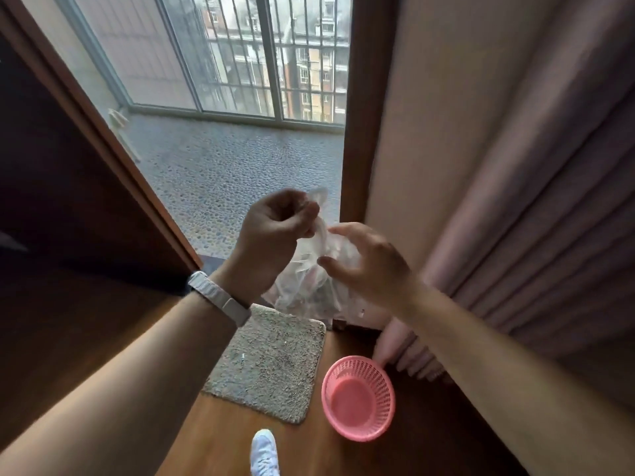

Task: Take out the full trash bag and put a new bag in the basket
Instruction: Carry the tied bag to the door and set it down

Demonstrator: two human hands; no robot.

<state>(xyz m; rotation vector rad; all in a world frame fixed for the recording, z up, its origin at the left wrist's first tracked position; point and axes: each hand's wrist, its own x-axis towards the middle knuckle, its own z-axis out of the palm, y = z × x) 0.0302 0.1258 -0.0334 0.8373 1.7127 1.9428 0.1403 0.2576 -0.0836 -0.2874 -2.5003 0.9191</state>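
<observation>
**Grip at the neck, basket unlined**

The clear, crinkled plastic trash bag (pixel 309 290) hangs in the air in front of the person, above the far edge of a grey-beige shaggy floor mat (pixel 271 365). The left hand (pixel 275 228), with a pale woven watch band (pixel 220 297) at the wrist, is curled tight round the bag's gathered top. That takes the weight and keeps the mouth closed over the mixed rubbish showing through the film.

The right hand (pixel 364 266) is spread and relaxed, holding nothing, with its fingertips at the twisted plastic just below the left fist. It looks placed to catch a loose end for a knot, though that is a guess.

The round pink plastic mesh basket (pixel 385 383) stands on the brown wooden floor (pixel 429 441), beside the mat and near the foot of a mauve pleated curtain (pixel 549 201). Its pink bottom is bare, so the first half of the job appears done, and no new liner is in sight. A white shoe (pixel 264 451) stands just short of the mat.
</observation>
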